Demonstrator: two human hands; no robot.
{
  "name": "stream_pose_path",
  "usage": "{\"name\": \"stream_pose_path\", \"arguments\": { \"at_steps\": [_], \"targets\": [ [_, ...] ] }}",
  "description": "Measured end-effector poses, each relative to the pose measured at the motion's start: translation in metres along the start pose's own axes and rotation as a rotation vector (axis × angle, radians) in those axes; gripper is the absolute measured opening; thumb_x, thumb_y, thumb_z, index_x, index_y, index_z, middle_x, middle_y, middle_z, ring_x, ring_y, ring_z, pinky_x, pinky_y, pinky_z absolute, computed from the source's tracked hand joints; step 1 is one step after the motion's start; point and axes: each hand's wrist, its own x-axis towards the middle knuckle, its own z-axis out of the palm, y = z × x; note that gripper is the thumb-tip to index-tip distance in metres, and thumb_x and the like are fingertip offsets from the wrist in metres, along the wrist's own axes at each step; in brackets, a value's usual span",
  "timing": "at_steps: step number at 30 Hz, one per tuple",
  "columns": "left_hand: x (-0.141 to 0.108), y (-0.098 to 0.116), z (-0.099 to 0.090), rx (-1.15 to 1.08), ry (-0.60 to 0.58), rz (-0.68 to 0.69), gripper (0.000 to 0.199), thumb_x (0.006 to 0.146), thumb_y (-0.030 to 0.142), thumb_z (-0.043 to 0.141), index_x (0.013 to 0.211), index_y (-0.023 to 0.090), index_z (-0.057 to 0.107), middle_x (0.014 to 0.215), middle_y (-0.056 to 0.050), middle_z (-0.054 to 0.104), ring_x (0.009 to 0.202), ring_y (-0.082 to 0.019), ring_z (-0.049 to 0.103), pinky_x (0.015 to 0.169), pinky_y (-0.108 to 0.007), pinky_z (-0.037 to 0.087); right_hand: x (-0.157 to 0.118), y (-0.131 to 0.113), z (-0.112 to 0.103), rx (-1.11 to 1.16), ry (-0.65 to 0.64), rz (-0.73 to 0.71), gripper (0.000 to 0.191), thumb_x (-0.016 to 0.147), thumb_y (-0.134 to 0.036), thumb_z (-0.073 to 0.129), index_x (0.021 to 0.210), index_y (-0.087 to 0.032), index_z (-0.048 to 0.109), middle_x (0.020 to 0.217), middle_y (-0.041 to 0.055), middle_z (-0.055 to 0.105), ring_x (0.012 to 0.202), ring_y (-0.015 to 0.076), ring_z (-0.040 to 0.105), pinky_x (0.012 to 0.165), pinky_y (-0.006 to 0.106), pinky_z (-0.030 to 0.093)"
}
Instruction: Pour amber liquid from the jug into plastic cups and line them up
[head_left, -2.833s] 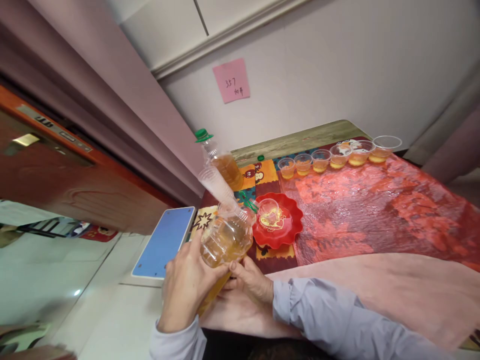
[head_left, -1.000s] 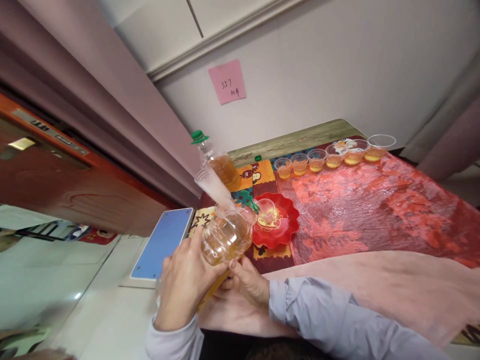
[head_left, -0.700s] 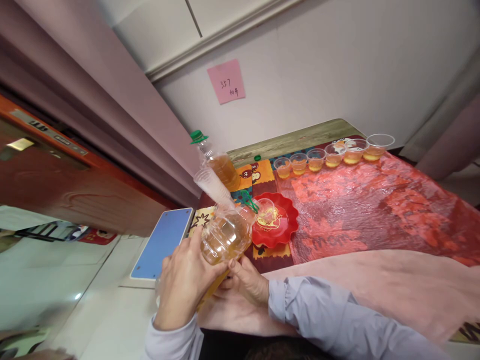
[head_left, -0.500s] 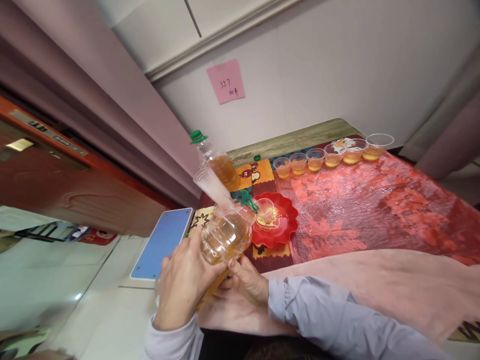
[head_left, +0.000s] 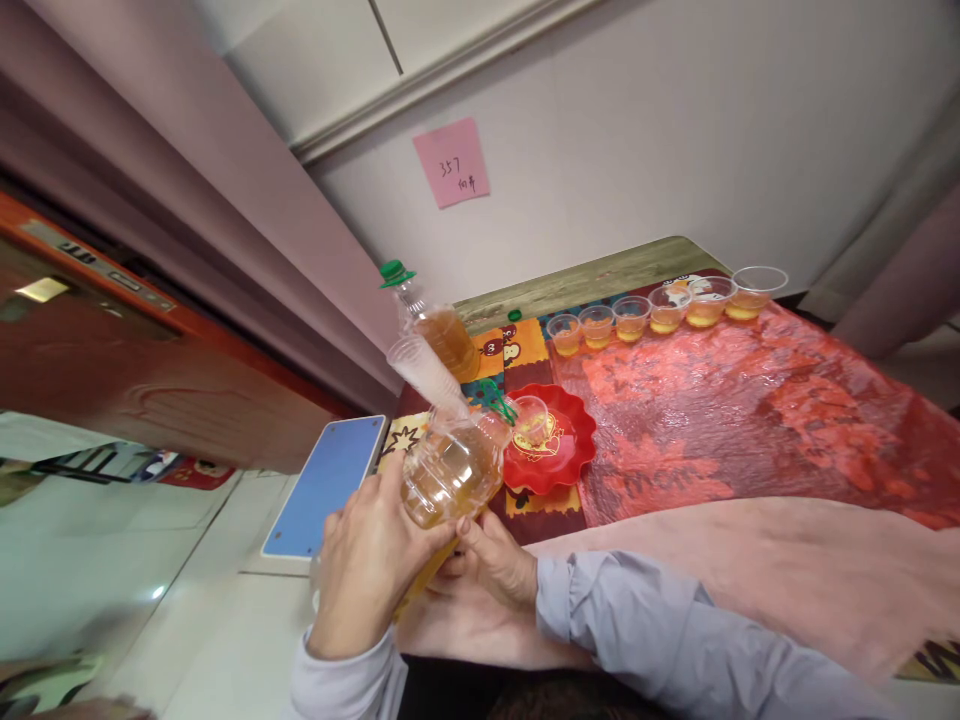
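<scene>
A clear bottle of amber liquid [head_left: 454, 470] is held tilted, its neck toward a clear plastic cup [head_left: 531, 420] on a red scalloped plate [head_left: 574, 455]. My left hand [head_left: 367, 555] wraps round the bottle's left side. Around its lower right side, my right hand [head_left: 495, 560] is closed, with the fingertips partly hidden. A green strap hangs at the bottle's neck. Behind it leans a stack of clear cups [head_left: 424, 370], beside a second bottle with a green cap [head_left: 446, 335].
Several cups with a little yellow liquid [head_left: 631, 320] form a row along the table's back edge. A green cap [head_left: 514, 315] lies near them. A blue board [head_left: 326, 485] is left of the table, and pink cloth [head_left: 675, 530] covers the front edge.
</scene>
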Motion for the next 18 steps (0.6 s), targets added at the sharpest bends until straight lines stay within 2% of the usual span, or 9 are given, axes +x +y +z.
{"name": "stream_pose_path", "arguments": {
  "at_steps": [5, 11, 18],
  "targets": [
    [-0.0001, 0.0012, -0.0011, -0.009, -0.006, -0.003, 0.073, 0.083, 0.063, 0.069, 0.143, 0.024, 0.052, 0.122, -0.018, 0.075, 0.115, -0.043, 0.073, 0.087, -0.051, 0.055, -0.0007, -0.0008, 0.0007, 0.000, -0.007, 0.003, 0.083, 0.078, -0.072, 0.083, 0.137, -0.028, 0.047, 0.133, 0.0122, 0.063, 0.127, 0.0362, 0.067, 0.103, 0.059, 0.057],
    [0.0004, 0.0009, -0.0006, -0.011, -0.003, -0.011, 0.074, 0.081, 0.064, 0.070, 0.142, 0.025, 0.053, 0.120, -0.017, 0.075, 0.112, -0.044, 0.073, 0.087, -0.052, 0.054, -0.0006, -0.0016, 0.0012, -0.007, -0.005, 0.002, 0.089, 0.072, -0.077, 0.085, 0.136, -0.028, 0.047, 0.135, 0.0133, 0.062, 0.124, 0.0367, 0.068, 0.102, 0.059, 0.056],
    [-0.0001, 0.0020, -0.0020, 0.000, -0.022, -0.009, 0.072, 0.084, 0.064, 0.068, 0.141, 0.023, 0.052, 0.122, -0.019, 0.074, 0.115, -0.044, 0.072, 0.088, -0.052, 0.054, -0.0022, -0.0024, 0.0026, -0.031, -0.013, 0.015, 0.092, 0.073, -0.080, 0.081, 0.140, -0.028, 0.044, 0.135, 0.0140, 0.062, 0.124, 0.0361, 0.068, 0.097, 0.055, 0.058]
  ]
}}
